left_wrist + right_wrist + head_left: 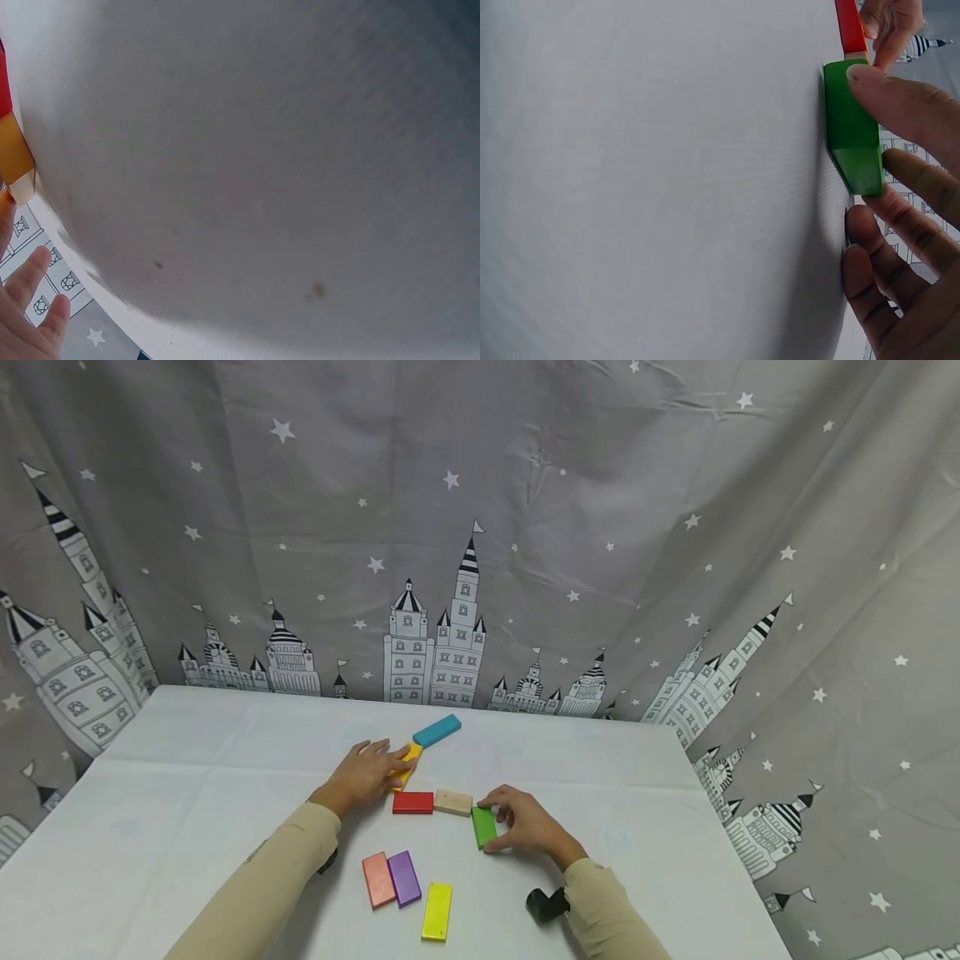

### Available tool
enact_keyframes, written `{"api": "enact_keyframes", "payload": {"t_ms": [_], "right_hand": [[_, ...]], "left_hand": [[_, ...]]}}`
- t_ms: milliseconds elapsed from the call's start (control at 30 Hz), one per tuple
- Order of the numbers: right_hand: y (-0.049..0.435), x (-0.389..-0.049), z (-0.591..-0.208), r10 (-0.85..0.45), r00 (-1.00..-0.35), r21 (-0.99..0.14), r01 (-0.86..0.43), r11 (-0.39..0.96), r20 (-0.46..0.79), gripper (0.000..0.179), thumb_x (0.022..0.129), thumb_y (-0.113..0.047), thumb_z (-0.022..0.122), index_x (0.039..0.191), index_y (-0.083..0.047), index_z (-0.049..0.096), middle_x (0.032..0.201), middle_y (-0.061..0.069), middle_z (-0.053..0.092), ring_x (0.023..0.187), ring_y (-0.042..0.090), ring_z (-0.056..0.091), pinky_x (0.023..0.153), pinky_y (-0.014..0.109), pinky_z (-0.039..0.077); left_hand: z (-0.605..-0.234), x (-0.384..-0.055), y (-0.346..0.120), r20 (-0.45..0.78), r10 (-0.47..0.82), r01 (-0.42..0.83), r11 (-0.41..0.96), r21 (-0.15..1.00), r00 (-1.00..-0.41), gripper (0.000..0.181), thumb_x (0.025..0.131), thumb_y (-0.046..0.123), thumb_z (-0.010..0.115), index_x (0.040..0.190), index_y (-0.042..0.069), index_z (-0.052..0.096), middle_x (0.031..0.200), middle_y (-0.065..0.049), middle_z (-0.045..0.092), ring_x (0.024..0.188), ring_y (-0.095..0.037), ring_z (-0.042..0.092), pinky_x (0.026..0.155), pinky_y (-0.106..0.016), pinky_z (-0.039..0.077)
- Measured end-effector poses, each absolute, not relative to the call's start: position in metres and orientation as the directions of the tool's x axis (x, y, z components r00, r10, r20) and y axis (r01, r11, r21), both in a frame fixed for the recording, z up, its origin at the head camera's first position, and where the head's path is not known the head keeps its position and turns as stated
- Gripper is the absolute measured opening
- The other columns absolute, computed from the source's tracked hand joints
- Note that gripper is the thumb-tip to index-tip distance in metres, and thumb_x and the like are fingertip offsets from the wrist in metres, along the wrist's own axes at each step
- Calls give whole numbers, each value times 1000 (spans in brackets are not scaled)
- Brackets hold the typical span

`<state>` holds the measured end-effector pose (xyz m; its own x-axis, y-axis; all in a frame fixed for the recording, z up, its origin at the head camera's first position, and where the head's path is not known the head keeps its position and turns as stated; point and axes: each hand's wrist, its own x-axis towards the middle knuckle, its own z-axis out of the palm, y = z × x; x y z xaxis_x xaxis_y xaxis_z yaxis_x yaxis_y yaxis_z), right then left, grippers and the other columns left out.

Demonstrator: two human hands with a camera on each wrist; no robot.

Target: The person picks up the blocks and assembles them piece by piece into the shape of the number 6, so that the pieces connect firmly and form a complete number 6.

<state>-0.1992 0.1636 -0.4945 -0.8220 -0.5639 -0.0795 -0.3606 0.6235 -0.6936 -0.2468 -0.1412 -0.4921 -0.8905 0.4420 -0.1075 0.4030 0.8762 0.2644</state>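
My left hand (366, 775) holds an orange-yellow block (408, 763) between thumb and fingers, its other fingers spread. That block slants from the blue block (437, 731) down toward the red block (413, 803). A plain wood block (453, 802) lies end to end with the red one. At its right end my right hand (528, 823) pinches a green block (483, 828), thumb at the near end and fingers at the far end. In the right wrist view, the thumb presses a corner of the green block (851, 124), fingertips at its other end.
Nearer on the white table (630, 793) lie a pink block (378, 880) and a purple block (405, 878) side by side, with a bright yellow block (437, 912) to their right. Behind the table hangs a grey curtain (555, 527) printed with castles and stars.
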Motion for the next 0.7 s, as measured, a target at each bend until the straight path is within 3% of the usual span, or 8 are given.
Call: {"api": "enact_keyframes", "payload": {"t_ms": [700], "right_hand": [[163, -198, -493, -554, -827, -673, -355, 649, -98, 60, 71, -21, 87, 125, -12, 62, 114, -3, 56, 89, 14, 52, 73, 22, 47]], "left_hand": [[-490, -246, -141, -105, 443, 408, 878, 251, -890, 49, 90, 25, 66, 137, 20, 55, 149, -7, 43, 138, -42, 30, 112, -62, 20]]}}
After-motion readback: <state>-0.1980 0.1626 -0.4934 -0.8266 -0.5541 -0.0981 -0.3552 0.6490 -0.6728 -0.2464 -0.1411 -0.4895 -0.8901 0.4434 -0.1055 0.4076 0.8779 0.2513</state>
